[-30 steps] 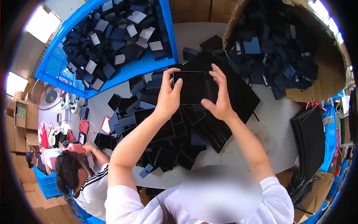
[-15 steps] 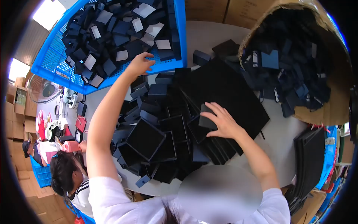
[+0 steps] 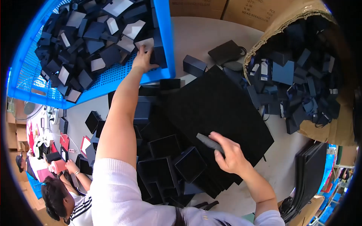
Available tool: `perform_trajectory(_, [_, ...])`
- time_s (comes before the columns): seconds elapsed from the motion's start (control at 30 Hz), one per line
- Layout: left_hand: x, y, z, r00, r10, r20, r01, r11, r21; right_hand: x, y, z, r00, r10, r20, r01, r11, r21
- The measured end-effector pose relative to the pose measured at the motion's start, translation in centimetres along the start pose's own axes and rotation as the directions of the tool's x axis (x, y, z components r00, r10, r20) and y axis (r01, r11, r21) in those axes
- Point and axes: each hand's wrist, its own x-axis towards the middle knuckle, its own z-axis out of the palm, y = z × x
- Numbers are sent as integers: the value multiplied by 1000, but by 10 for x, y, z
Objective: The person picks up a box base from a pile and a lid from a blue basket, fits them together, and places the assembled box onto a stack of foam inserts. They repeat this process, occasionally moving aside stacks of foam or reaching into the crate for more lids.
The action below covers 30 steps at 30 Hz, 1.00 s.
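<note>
Inside the blue crate [image 3: 166, 41], my left hand [image 3: 143, 60] has its fingers spread against a small dark box with a pale face [image 3: 144, 44] near the crate's right wall. Many dark blue boxes with white inner faces are heaped there. My right hand [image 3: 230, 154] grips a thin dark grey pad [image 3: 209, 143] between thumb and fingers, above a stack of large black sheets [image 3: 226, 109]. Open black box parts [image 3: 156, 171] lie left of that stack, partly hidden by my left arm.
A cardboard carton [image 3: 328, 132] holding many small dark boxes stands at the right. Black panels [image 3: 311, 177] lean at the lower right. A co-worker [image 3: 56, 196] sits at the lower left, hands near a pink object [image 3: 57, 166]. Cartons line the back.
My left hand has moved deeper into the crate, onto a box. My right hand has closed on the grey pad and tilted it up. The whole view has shifted.
</note>
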Motion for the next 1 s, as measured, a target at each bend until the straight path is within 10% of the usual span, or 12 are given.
perform_trajectory(0.23, [-13, -18, -2, 932, 330, -151, -266, 904, 333, -14, 20, -19, 904, 221, -367, -242, 970, -11])
perform_trajectory(0.4, [-59, -38, -58, 956, -16, -292, 23, 1000, 20, -2, 10, -34, 702, 563, -437, -294, 787, 542])
perform_trajectory(0.47, [-95, -23, -102, 917, -291, -272, 225, 942, -247, 5, 9, -38, 710, 523, -473, -267, 820, 506])
perform_trajectory(0.7, [-214, 96, -166, 936, -19, -352, -239, 700, -672, 94, -67, 21, 846, 204, -492, 9, 919, 395])
perform_trajectory(0.8, [-239, 135, -186, 995, -100, 7, 18, 110, -994, 109, -71, 43, 799, 52, -599, 49, 987, 151])
perform_trajectory(0.87, [-242, 143, -182, 990, -134, -47, -38, 69, -997, 111, -67, 43, 850, -40, -526, 45, 999, -5])
perform_trajectory(0.93, [-247, 147, -182, 983, -164, -86, -82, 28, -996, 112, -57, 46, 969, -65, -239, 119, 968, 221])
perform_trajectory(1.0, [-245, 144, -185, 985, -158, -75, -41, 208, -977, 107, -57, 46, 963, -172, -207, 192, 978, 80])
